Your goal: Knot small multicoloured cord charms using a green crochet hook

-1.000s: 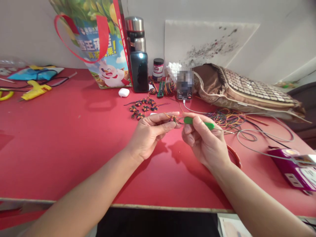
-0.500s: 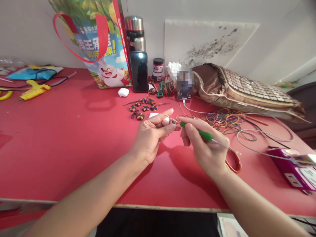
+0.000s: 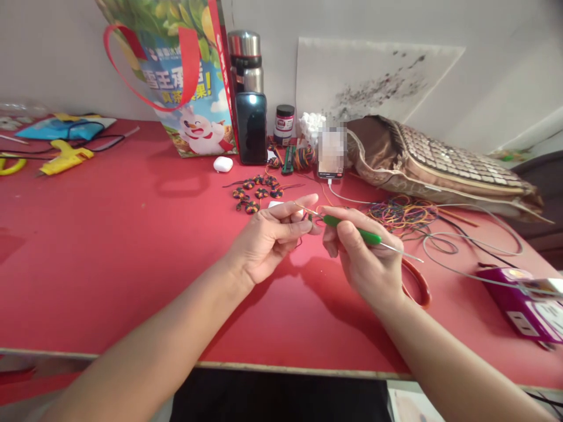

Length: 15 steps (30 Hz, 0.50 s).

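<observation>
My right hand (image 3: 367, 252) is closed around the green grip of a crochet hook (image 3: 369, 237), whose metal shaft sticks out at both ends. The hook's tip points left, toward my left hand (image 3: 277, 231). Pinched between my left thumb and fingers is a small piece of dark multicoloured yarn work (image 3: 310, 219), mostly hidden. A thin orange strand runs from the raised left index finger to the hook's tip. Behind the hands lie several crocheted yarn rounds (image 3: 261, 192) in dark, orange and green colours.
A loose yarn tangle (image 3: 402, 212) lies right of the hands, with red-orange scissor handles (image 3: 416, 284) below. Behind stand a printed bag (image 3: 197, 99), a steel flask (image 3: 246, 64) and a phone (image 3: 252, 129). A purple box (image 3: 514, 299) sits at the right, a yellow glue gun (image 3: 65, 158) at the left.
The view has shifted slightly. The hook has turned a little in my right hand and its rear shaft shows more clearly. My left hand keeps its pinch on the yarn work.
</observation>
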Motion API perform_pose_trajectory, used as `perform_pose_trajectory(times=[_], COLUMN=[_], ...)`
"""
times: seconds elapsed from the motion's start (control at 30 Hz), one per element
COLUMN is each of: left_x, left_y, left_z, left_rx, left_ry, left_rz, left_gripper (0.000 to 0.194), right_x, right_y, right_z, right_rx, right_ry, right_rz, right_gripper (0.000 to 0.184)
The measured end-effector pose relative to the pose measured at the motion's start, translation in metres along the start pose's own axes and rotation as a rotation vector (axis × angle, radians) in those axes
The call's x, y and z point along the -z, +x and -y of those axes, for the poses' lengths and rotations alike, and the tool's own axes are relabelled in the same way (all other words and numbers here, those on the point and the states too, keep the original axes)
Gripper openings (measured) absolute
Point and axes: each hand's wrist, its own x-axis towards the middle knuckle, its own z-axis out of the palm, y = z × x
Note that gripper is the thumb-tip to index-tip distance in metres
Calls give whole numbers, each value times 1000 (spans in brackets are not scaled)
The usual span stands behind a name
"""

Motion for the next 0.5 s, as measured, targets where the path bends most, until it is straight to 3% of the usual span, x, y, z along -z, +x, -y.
perform_pose_trajectory(times=[0.13, 0.5], left_x=[4, 9], left_y=[1, 2], left_z=[-3, -9], left_rx=[2, -17], left_ry=[60, 114], left_rz=[6, 1], left_gripper=[40, 38], right_x=[1, 5], right_y=[0, 3], right_z=[1, 6], right_rx=[-70, -91], right_ry=[47, 25], right_rz=[-9, -30], right_gripper=[22, 20])
